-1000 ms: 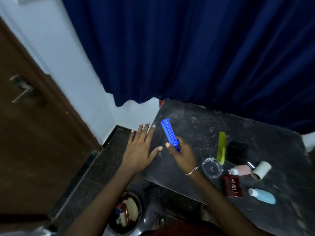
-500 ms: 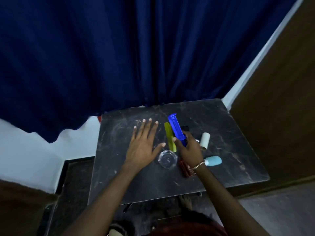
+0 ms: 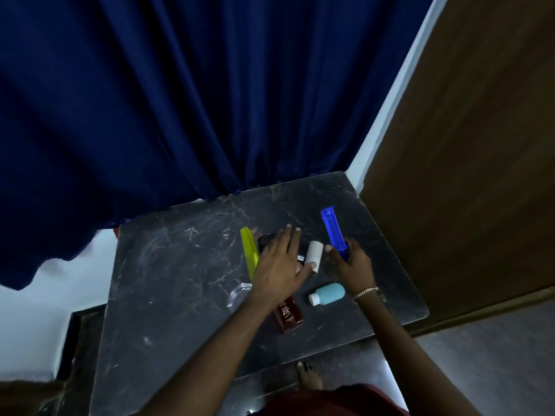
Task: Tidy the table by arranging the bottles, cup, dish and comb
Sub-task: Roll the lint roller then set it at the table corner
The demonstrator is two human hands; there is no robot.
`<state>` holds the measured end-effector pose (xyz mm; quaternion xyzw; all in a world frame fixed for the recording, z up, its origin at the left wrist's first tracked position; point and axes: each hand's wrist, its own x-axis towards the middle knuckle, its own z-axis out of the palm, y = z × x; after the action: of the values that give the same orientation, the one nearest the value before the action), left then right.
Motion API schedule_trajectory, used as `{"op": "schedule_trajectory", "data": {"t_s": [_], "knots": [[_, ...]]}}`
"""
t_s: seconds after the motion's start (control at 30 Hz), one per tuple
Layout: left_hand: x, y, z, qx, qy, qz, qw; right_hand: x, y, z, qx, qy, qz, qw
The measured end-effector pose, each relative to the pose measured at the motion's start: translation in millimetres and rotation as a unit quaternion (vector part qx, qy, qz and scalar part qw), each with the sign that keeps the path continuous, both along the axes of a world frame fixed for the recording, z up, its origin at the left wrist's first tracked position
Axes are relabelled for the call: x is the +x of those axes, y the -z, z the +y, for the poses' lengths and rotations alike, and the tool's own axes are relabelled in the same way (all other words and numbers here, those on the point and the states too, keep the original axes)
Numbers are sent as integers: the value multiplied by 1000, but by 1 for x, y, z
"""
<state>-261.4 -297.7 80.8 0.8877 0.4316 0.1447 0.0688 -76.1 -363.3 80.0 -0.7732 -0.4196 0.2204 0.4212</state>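
Observation:
My right hand (image 3: 351,265) is shut on a blue comb (image 3: 332,229) that points away over the right part of the dark table (image 3: 168,283). My left hand (image 3: 277,265) hovers flat with fingers spread over the cluster of objects, its thumb touching a white cup (image 3: 314,251) lying on its side. A yellow-green comb (image 3: 250,253) lies left of that hand. A black object (image 3: 264,240) is partly hidden under the fingers. A clear glass dish (image 3: 238,295), a dark red bottle (image 3: 287,315) and a light blue bottle (image 3: 329,293) lie nearer me.
A dark blue curtain (image 3: 180,100) hangs behind the table. A brown wooden panel (image 3: 468,160) stands close along the right edge. My bare foot (image 3: 309,375) shows below the front edge. The left half of the tabletop holds nothing.
The view swung left, so the table now sits centred. My right hand carried the blue comb to the right side of the cluster. My left hand moved right over the objects, reaching the white cup.

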Motion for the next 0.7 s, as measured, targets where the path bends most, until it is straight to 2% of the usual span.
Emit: {"op": "schedule_trajectory", "data": {"t_s": [0.1, 0.27, 0.5, 0.7], "knots": [[40, 10, 3, -44, -17, 5, 999, 26, 11, 0, -26, 0, 22, 999], [95, 32, 9, -177, -93, 53, 978, 60, 26, -4, -62, -9, 38, 997], [129, 68, 4, -178, -139, 158, 961, 95, 47, -7, -94, -42, 29, 994], [144, 82, 8, -205, -176, 156, 950, 111, 58, -5, -97, -61, 20, 993]]}}
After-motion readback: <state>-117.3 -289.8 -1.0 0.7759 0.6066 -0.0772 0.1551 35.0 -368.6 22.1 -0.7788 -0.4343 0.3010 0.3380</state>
